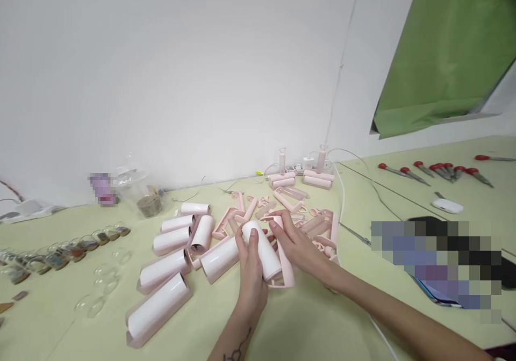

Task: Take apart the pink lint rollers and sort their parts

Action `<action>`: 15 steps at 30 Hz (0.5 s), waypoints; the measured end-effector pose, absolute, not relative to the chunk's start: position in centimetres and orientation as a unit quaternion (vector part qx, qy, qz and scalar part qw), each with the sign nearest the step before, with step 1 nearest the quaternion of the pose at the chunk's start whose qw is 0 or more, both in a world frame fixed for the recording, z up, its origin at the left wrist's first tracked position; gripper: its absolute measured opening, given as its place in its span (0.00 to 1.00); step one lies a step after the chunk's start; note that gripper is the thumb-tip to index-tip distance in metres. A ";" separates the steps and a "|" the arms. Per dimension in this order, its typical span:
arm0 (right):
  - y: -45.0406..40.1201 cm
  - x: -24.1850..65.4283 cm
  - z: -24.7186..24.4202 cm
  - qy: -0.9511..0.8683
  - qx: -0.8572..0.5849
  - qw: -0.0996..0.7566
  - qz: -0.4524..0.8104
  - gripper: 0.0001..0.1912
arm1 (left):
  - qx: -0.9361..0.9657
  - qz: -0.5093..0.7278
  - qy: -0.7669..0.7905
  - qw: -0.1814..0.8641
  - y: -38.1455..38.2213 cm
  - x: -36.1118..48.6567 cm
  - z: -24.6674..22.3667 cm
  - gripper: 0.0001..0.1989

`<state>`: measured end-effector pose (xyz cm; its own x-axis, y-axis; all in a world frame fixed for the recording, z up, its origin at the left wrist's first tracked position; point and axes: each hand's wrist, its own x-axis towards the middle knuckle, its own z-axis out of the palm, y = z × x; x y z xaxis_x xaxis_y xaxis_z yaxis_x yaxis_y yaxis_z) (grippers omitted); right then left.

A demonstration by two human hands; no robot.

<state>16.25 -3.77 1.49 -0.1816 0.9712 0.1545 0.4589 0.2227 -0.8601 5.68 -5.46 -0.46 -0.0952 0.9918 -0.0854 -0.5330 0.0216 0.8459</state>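
My left hand [250,261] is wrapped round a white roll [263,251], its thumb lying on the roll's upper part. Against the roll's right side is a pink plastic frame [287,267], tilted the same way. The fingers of my right hand [291,237] are closed on the upper part of that frame. Just left of my left hand lies another white roll [221,259] in a pink holder. More white rolls [165,269] with pink covers lie further left. Loose pink frames and handles [318,224] are heaped behind and to the right of my hands.
Two assembled pink rollers [318,179] stand by the wall. Red-handled tools [447,170] and a white case [448,206] lie at right, near a blurred phone [439,291]. Clear domes [76,248] line the left, beside a plastic bag [139,189]. A white cable [342,200] crosses the table [322,329].
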 end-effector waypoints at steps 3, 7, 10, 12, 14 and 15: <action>-3.7 16.7 1.6 -0.699 -0.529 0.369 0.309 0.16 | 0.310 0.622 0.366 0.619 -5.6 5.7 -0.6 0.28; -3.9 17.0 2.0 -0.695 -0.528 0.383 0.303 0.15 | 0.320 0.615 0.355 0.627 -5.8 5.6 -0.4 0.27; -4.2 16.8 2.2 -0.697 -0.521 0.393 0.296 0.14 | 0.319 0.605 0.358 0.636 -6.0 5.8 -0.1 0.29; -4.3 16.7 2.1 -0.703 -0.523 0.394 0.276 0.13 | 0.324 0.594 0.363 0.641 -6.1 5.9 0.0 0.30; -4.4 16.8 1.9 -0.711 -0.534 0.389 0.240 0.13 | 0.343 0.584 0.376 0.632 -6.1 5.8 0.1 0.32; -4.5 16.8 1.8 -0.716 -0.539 0.387 0.219 0.13 | 0.356 0.579 0.385 0.624 -6.1 5.7 0.2 0.33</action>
